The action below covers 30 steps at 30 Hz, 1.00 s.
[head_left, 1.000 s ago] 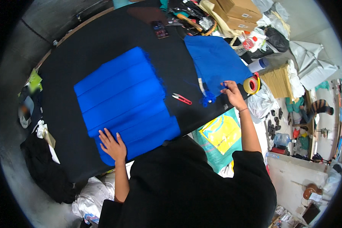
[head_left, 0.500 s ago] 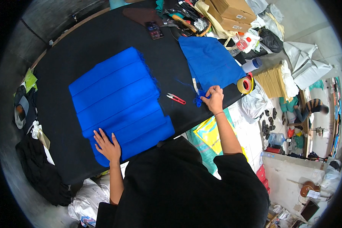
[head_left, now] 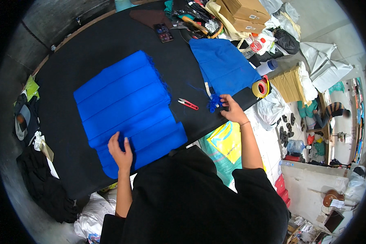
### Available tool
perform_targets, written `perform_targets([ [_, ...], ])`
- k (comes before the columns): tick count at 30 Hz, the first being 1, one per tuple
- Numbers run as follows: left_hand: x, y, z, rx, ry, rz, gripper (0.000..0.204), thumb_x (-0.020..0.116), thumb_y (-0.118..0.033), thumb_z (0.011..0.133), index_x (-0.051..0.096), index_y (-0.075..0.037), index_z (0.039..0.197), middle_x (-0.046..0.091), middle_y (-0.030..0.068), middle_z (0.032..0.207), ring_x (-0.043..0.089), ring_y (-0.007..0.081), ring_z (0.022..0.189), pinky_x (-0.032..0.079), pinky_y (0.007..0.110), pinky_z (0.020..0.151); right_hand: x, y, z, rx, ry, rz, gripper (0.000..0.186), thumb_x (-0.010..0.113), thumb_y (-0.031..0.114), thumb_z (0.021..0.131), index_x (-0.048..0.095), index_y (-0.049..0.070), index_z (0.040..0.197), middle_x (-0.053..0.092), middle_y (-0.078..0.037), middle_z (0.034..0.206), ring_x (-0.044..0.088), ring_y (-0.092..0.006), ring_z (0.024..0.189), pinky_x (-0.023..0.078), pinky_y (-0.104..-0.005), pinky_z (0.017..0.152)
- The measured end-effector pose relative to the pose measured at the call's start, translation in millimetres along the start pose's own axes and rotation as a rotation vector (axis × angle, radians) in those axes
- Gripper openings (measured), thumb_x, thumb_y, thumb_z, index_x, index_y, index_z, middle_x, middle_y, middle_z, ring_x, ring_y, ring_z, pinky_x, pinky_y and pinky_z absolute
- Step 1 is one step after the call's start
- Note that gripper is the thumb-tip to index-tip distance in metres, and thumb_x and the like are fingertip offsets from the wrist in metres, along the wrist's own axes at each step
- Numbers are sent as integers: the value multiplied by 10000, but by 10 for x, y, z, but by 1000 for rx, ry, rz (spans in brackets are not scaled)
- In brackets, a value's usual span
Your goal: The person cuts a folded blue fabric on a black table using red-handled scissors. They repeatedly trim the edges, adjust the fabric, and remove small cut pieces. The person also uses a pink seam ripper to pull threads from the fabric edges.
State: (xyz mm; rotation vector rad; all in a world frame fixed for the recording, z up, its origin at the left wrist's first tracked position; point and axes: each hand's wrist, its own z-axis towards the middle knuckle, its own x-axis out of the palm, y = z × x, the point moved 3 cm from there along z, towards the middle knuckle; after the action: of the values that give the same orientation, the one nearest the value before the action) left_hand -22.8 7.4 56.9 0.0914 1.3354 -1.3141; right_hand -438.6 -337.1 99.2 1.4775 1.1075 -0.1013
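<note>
A bright blue cloth [head_left: 124,110] with parallel crease or seam lines and a frayed right edge lies on the black-covered table [head_left: 61,122]. My left hand [head_left: 121,154] is over its near left part, thumb and fingers apart, holding nothing. Beside a small heap of blue thread scraps [head_left: 214,104], my right hand [head_left: 234,112] is open, its thumb and fingertips spread at the heap's right side. Red-handled thread snips [head_left: 188,104] rest between the bright cloth and the threads. A duller blue cloth piece [head_left: 223,65] lies just beyond the heap.
Tape rolls [head_left: 260,88] and a white bottle with a dark blue cap [head_left: 267,68] stand at the table's right edge. Farther back are a phone [head_left: 163,32], cardboard boxes [head_left: 244,16] and assorted bags. Another person [head_left: 333,110] sits far off at the right.
My left hand has lifted from lying flat and its fingers have curled somewhat. The right hand's fingers have come off the thread heap and spread, moving slightly right.
</note>
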Motion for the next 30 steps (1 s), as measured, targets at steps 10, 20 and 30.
perform_targets([
  [10,767,-748,220,280,542,-153,307,742,-223,970,749,-57,1229,688,118,1230,616,334,1135,468,444,969,149,727,82,142,-572,-322,233,652,230,996,690,60,1150,744,-272,921,720,-493,926,563,-579,800],
  [20,803,-839,199,283,576,-66,402,789,-250,923,737,-66,1277,618,93,1220,568,310,1141,438,440,945,98,-400,-113,276,-176,-357,586,969,189,697,637,34,1156,721,-103,865,736,-245,825,579,-375,772],
  [30,860,-870,257,270,608,-1,461,799,-253,912,713,-77,1330,605,99,1208,563,314,1123,432,441,932,-169,-379,32,230,-447,-53,472,832,379,892,658,-13,694,674,-133,641,701,-212,655,547,-380,660],
])
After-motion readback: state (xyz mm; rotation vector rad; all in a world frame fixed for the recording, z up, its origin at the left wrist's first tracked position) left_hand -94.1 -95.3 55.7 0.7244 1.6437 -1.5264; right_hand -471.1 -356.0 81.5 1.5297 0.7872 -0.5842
